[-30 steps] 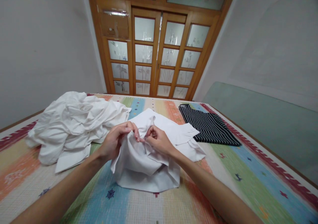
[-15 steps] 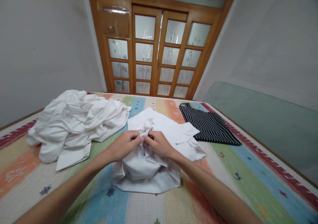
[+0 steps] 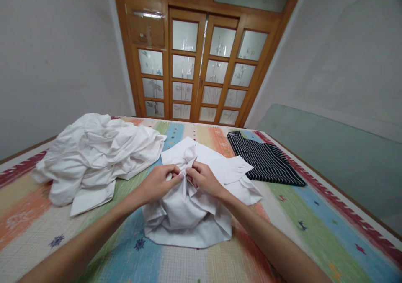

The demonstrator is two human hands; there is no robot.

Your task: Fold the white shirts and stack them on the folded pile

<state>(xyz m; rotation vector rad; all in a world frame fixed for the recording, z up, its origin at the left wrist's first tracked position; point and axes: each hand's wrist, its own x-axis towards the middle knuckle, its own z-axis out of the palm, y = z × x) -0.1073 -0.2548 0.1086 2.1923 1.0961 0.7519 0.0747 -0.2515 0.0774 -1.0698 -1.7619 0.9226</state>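
Observation:
A white shirt lies in front of me, its cloth bunched up in the middle and one sleeve end stretched out to the right. My left hand pinches the raised cloth from the left side, thumb against fingers. From the right, my right hand grips the same gathered fold, its thumb close to the left one. Whatever small part sits between the fingertips, such as a button, is hidden.
A crumpled heap of white clothing lies to the left. On the right is a folded black garment with white stripes. A patterned, striped cover spreads beneath everything. Beyond it stand wooden doors with glass panes.
Both hands keep hold of the shirt. The thumbs have parted slightly and the fingers have shifted on the gathered cloth. The other clothes have not moved.

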